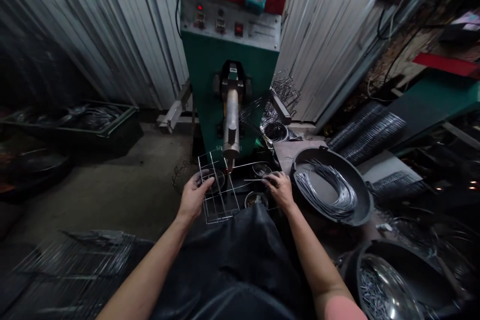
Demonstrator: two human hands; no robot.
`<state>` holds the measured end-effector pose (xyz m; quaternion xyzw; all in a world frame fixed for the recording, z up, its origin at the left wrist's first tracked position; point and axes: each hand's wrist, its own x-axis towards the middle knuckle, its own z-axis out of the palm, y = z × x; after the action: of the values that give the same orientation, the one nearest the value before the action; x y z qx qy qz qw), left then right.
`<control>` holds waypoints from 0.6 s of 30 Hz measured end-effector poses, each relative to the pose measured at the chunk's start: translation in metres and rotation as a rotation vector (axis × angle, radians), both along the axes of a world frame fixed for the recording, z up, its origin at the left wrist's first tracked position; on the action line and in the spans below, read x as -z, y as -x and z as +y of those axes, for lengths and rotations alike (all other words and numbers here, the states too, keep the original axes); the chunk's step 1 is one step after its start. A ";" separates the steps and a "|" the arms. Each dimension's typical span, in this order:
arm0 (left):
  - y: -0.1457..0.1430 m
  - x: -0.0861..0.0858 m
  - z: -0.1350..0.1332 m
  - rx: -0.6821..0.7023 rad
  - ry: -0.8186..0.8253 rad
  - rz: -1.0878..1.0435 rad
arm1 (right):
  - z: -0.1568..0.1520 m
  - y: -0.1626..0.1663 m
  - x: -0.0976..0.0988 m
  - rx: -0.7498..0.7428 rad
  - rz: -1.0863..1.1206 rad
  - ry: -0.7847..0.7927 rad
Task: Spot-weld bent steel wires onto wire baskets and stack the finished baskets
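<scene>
My left hand [194, 196] grips the near left side of a rectangular welded wire frame [219, 191]. My right hand [279, 190] closes on thin steel wires [255, 179] that run left across the frame's far side. The frame is held flat, just below the lower electrode tip [230, 157] of a green spot-welding machine [210, 65]. A small orange glow shows at the tip. The contact point between tip and wires is partly hidden by the electrode and frame. Small metal bowls [256, 200] sit beneath the frame.
A black rubber tub [332, 187] of long wire lengths stands right of my right hand. Bundled wire [369, 132] lies beyond it, and a dark tub of short wire pieces [390, 280] sits lower right. Stacked wire frames [75, 260] lie lower left, with a green crate [80, 122] farther left.
</scene>
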<state>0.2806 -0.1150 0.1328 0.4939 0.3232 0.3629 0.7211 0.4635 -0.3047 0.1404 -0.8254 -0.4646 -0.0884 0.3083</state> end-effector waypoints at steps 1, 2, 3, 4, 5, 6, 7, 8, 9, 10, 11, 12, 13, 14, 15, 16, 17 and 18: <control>0.001 -0.001 0.000 -0.017 -0.008 -0.001 | 0.001 0.002 -0.004 -0.004 0.004 0.016; 0.001 -0.001 0.000 -0.028 -0.015 0.002 | 0.002 0.004 -0.007 -0.024 0.013 0.023; 0.002 -0.001 0.000 -0.035 -0.018 0.007 | 0.002 0.006 -0.009 -0.054 0.027 0.019; 0.002 -0.001 0.001 -0.035 -0.019 0.014 | 0.002 0.008 -0.010 -0.086 0.044 0.003; 0.002 -0.001 0.001 -0.031 -0.018 0.022 | 0.004 0.010 -0.011 -0.114 0.059 -0.023; 0.002 0.000 0.002 -0.026 -0.017 0.031 | 0.006 0.011 -0.010 -0.136 0.068 -0.053; 0.002 0.000 0.001 -0.019 -0.014 0.039 | 0.011 0.011 -0.010 -0.150 0.069 -0.080; 0.002 0.000 0.001 -0.011 -0.007 0.041 | 0.016 0.010 -0.008 -0.159 0.065 -0.103; 0.002 0.000 0.000 -0.002 0.002 0.038 | 0.023 0.009 -0.006 -0.166 0.060 -0.117; 0.002 -0.001 0.000 0.007 0.009 0.032 | 0.030 0.007 -0.003 -0.174 0.057 -0.123; 0.002 -0.001 -0.001 0.013 0.013 0.027 | 0.037 0.005 -0.001 -0.184 0.057 -0.121; 0.002 -0.001 -0.002 0.017 0.015 0.024 | 0.043 0.004 0.002 -0.197 0.063 -0.114; 0.003 -0.002 -0.002 0.018 0.016 0.024 | 0.048 0.003 0.004 -0.209 0.073 -0.104; 0.003 -0.002 -0.002 0.015 0.015 0.026 | 0.052 0.002 0.006 -0.221 0.083 -0.094; 0.003 -0.002 -0.001 0.011 0.014 0.031 | 0.054 0.002 0.007 -0.231 0.093 -0.086; 0.003 -0.001 0.000 0.007 0.012 0.034 | 0.055 0.001 0.008 -0.239 0.101 -0.080; 0.003 -0.001 0.000 0.005 0.008 0.033 | 0.056 0.001 0.008 -0.244 0.105 -0.079; 0.003 -0.001 0.001 0.004 0.002 0.029 | 0.055 0.001 0.008 -0.247 0.106 -0.078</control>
<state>0.2773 -0.1137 0.1337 0.4987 0.3330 0.3540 0.7177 0.4626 -0.2493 0.1329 -0.7526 -0.5421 -0.0241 0.3730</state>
